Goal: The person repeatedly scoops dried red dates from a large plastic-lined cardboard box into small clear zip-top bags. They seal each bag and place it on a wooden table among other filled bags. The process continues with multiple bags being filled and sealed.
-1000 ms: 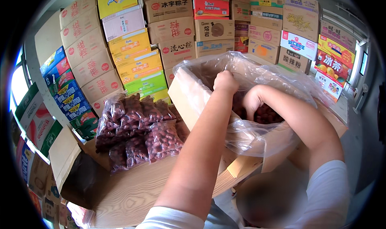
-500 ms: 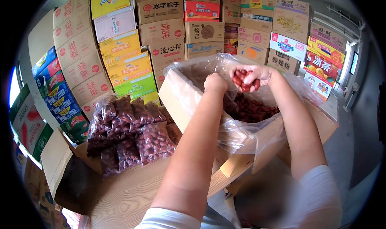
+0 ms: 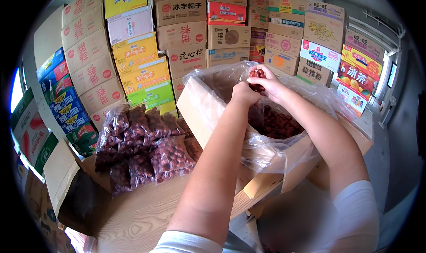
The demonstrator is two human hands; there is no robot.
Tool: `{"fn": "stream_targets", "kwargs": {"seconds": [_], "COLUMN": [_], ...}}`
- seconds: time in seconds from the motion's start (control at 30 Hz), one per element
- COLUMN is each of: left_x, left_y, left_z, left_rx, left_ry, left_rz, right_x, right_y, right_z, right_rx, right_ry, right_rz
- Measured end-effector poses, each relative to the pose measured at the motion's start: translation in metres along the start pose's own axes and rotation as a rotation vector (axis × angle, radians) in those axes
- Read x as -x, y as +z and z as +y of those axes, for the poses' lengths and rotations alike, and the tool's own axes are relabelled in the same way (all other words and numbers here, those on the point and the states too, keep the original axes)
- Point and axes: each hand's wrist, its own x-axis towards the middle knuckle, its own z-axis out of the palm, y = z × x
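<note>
We cup dates (image 3: 256, 79) between both hands: left (image 3: 243, 93), right (image 3: 269, 85), closed. Best stay over the box (image 3: 200, 108), grip gentle.

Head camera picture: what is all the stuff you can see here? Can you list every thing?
cardboard box: one, brown, open, on the wooden table, right of the bags
clear plastic liner: one, see-through, lining the box and spilling over its rim
loose red fruits: many, dark red, inside the liner
filled bags: a heap, clear plastic with dark red fruits, on the table left of the box
wooden table: one, pale wood, under everything
stacked cartons: many, brown, yellow, green, blue, red, along the wall behind
left hand: one, above the box
right hand: one, above the box, holding a few red fruits
</note>
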Motion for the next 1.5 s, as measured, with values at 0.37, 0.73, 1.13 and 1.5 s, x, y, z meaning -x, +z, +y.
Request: {"fn": "stream_targets", "kwargs": {"seconds": [0.37,0.73,1.13,1.5], "left_x": [-0.006,-0.006,-0.01,0.005], "left_y": [0.003,0.001,0.002,0.006], "left_z": [-0.001,-0.003,-0.005,0.006], "left_rx": [-0.06,-0.134,-0.092,-0.086], "left_ry": [-0.08,-0.097,-0.178,-0.124], "left_rz": [0.062,0.117,0.109,0.183], "right_x": [-0.008,-0.001,0.002,0.005], "right_y": [-0.006,-0.007,-0.032,-0.054], "right_z": [0.005,-0.008,0.032,0.102], "right_rx": [0.027,0.031,1.47,1.833], "right_ry": [-0.025,0.017,0.847,0.556], "right_rz": [-0.202,-0.261,-0.433,-0.874]}}
